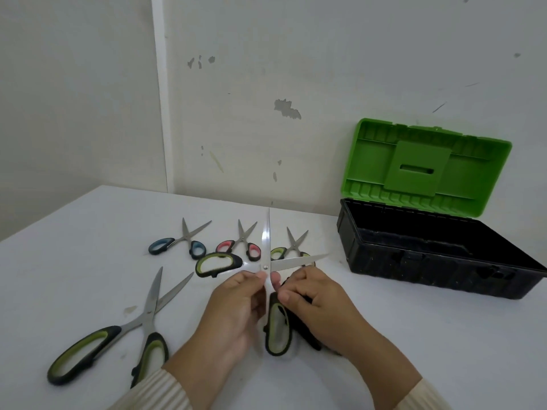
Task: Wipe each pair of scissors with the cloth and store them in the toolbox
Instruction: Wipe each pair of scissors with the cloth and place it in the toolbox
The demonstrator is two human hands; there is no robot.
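Note:
A large pair of scissors (265, 266) with green and black handles is held wide open above the table, one blade pointing up and the other to the right. My left hand (236, 309) pinches it just below the pivot. My right hand (322, 303) has its fingers curled round a dark cloth (305, 324), with its fingertips close to the pivot from the right. The toolbox (370, 261) stands open at the right, with a black base and a raised green lid (423, 167); nothing shows inside it.
On the white table lie another large green-handled pair (142, 321) at the left, and small blue (183, 241), red (241, 242) and green (288, 247) pairs in a row near the wall. The wall runs close behind the table.

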